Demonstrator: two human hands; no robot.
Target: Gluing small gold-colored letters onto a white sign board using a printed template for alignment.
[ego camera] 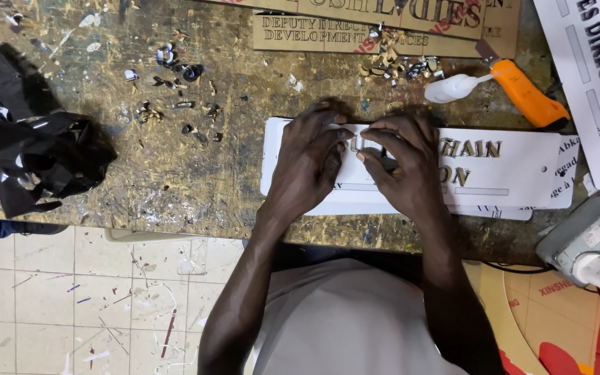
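Workbench: chipboard top, worn, paint-flecked, scuffed; fills upper 2/3 of head view. Tiled floor below its near edge, pale w/ stray marks.

Engraved tan boards: stacked at far edge, cut-out lettering, partly out of frame.

White printed sheet: top R corner, bold dark lettering, tilted.

Black plastic wrap: crumpled heap, L side of bench, well apart from hands.

White sign plate: long rectangle, lies flat near bench's near edge, centre-R. Gold letters already set on its R half; more white sheets tucked under it at R end.

Power strip: grey, w/ white plug, lower R, off bench edge.

Left hand: palm down on plate's L half, fingers curled inward, tips pressed at small letter.

Right hand: palm down on plate's middle, just beside L hand, fingertips meeting same letter.

Orange utility knife: beyond plate, R of centre, angled.

White glue bottle: lies on its side, nozzle touching knife's end.

Offcut scraps: small tan and dark bits, heaped near boards; more dark bits scattered far L-centre.

Small pale letter: U-shaped piece, on plate, pinched between both hands' fingertips, L of set gold letters. Both hands closed on it; lifted or flat cannot tell.
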